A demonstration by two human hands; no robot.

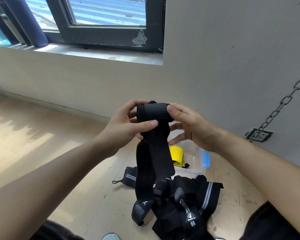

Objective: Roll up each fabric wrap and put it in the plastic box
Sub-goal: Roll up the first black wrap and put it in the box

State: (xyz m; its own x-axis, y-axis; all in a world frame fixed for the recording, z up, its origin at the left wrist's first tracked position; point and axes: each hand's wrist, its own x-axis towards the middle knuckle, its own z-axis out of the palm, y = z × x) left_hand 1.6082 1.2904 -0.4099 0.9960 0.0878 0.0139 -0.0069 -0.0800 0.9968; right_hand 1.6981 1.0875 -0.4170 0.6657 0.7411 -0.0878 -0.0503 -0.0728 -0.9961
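The clear plastic box with a blue latch (pixel 200 168) is mostly hidden: the right hand (pixel 189 125) and the hanging cloth cover it, so only its right corner and part of its near wall show. Inside it, a yellow fabric roll (pixel 176 155) is half covered by the same cloth.

Above the box, the long black fabric wrap (pixel 152 112) is held up by both hands. Its top end is wound into a short, smooth cylinder, and a fuzzy edge peeks out behind. The left hand (pixel 128 125) clamps the loose strip just under the roll, with its thumb across the front and its fingers out of sight behind. The right hand pinches the roll's right end with its thumb; its other fingers curve below and behind.

The flat, matte strip drops in front of the box. A second black length hangs beside it, ending in a stiff textured tab; I cannot tell if the two are one piece.

On the box's near side lies a tangled pile of black elastic wraps with grey stripes (pixel 210 191), on the pale wooden floor (pixel 59 153). The frame's bottom edge cuts off the pile.
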